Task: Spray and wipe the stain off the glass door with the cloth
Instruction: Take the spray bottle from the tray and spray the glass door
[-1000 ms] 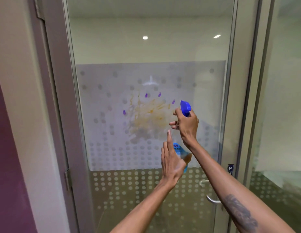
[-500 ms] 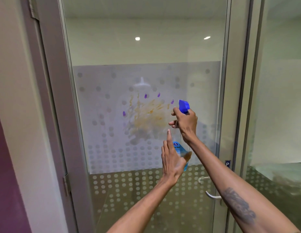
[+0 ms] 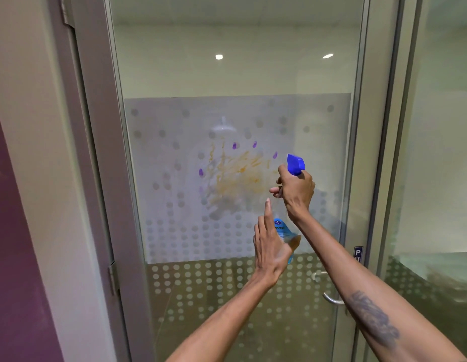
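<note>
A yellow-brown smeared stain (image 3: 237, 178) with a few purple drops around it sits on the frosted, dotted band of the glass door (image 3: 227, 74). My right hand (image 3: 296, 194) grips the neck of a spray bottle (image 3: 295, 164), whose blue head points left at the stain from close by. My left hand (image 3: 270, 246) cradles the bottle's clear blue-labelled body from below, with the fingers straight, the index finger up and the thumb behind the bottle. No cloth is in view.
A curved metal door handle (image 3: 329, 299) is at the door's right edge, below a small blue sign (image 3: 358, 254). The grey frame with a hinge (image 3: 112, 279) and a purple wall (image 3: 15, 257) are on the left. A fixed glass panel (image 3: 436, 152) stands on the right.
Both hands and the bottle keep the same pose in front of the stain. Only the view has drifted a little.
</note>
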`<action>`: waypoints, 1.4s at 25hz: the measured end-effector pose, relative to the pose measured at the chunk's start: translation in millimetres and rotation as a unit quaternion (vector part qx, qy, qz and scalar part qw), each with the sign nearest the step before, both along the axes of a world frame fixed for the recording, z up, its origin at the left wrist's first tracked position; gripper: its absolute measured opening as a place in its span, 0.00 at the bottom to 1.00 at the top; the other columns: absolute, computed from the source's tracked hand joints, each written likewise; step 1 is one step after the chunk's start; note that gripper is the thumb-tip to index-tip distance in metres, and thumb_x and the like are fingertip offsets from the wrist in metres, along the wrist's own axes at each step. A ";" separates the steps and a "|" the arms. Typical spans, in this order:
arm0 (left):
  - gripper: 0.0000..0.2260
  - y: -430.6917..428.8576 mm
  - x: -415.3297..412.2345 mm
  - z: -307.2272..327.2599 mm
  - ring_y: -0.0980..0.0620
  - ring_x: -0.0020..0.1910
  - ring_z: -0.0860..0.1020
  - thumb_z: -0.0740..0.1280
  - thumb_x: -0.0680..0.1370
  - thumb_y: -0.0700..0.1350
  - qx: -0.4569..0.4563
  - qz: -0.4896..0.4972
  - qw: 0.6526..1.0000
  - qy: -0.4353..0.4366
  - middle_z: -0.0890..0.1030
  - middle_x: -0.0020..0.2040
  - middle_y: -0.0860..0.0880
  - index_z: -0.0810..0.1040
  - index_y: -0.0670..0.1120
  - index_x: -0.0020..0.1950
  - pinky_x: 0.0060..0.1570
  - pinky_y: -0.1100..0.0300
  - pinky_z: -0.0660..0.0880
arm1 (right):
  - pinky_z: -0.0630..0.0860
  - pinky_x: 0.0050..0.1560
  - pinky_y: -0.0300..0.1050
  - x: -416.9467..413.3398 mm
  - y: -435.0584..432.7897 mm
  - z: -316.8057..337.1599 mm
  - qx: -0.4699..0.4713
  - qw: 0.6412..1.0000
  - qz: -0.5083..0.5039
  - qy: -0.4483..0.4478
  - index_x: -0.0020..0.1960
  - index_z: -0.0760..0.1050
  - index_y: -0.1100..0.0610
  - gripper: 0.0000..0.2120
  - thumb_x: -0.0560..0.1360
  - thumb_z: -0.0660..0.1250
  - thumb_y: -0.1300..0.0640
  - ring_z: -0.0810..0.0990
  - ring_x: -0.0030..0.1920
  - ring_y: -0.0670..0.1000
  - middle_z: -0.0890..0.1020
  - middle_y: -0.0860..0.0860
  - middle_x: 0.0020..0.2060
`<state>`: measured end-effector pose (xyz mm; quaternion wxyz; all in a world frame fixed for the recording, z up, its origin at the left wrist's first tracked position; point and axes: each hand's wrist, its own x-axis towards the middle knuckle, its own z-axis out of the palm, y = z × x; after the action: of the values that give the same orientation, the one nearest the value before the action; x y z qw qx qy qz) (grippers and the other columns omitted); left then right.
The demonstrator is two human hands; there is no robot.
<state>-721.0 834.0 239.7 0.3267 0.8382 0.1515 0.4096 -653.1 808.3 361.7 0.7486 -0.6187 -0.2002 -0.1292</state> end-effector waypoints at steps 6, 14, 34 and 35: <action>0.53 15.1 -10.2 6.6 0.49 0.62 0.70 0.75 0.70 0.57 -0.016 0.017 1.000 -0.013 0.69 0.63 0.51 0.41 0.58 0.84 0.65 0.54 0.70 | 0.81 0.37 0.52 -17.5 12.1 10.3 0.004 0.997 0.070 -0.019 0.40 0.75 0.54 0.06 0.70 0.69 0.52 0.87 0.29 0.57 0.83 0.47 0.33; 0.53 44.1 -29.3 17.5 0.49 0.58 0.70 0.75 0.71 0.57 -0.001 0.061 0.998 -0.032 0.69 0.61 0.51 0.40 0.57 0.84 0.61 0.55 0.71 | 0.84 0.43 0.62 -41.4 46.6 26.7 -0.017 0.997 0.063 -0.039 0.32 0.74 0.56 0.14 0.72 0.69 0.51 0.86 0.27 0.54 0.79 0.50 0.25; 0.56 127.4 -104.7 -29.6 0.50 0.66 0.71 0.77 0.69 0.58 -0.030 0.126 0.991 -0.023 0.69 0.70 0.49 0.41 0.55 0.84 0.65 0.57 0.69 | 0.77 0.35 0.49 -115.1 148.0 -23.7 -0.079 0.992 0.077 -0.056 0.39 0.75 0.68 0.17 0.76 0.66 0.53 0.85 0.26 0.47 0.83 0.63 0.31; 0.56 130.2 -105.4 -30.5 0.50 0.65 0.71 0.76 0.69 0.59 -0.029 0.126 0.991 -0.023 0.70 0.69 0.49 0.40 0.56 0.84 0.63 0.57 0.69 | 0.79 0.36 0.51 -115.8 149.8 -24.7 -0.072 0.993 0.078 -0.052 0.40 0.76 0.68 0.17 0.76 0.66 0.53 0.85 0.26 0.47 0.83 0.63 0.31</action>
<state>-826.3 964.2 209.3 0.2998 0.7929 0.2602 0.4623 -768.8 958.1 337.1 0.6985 -0.6461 -0.2950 -0.0877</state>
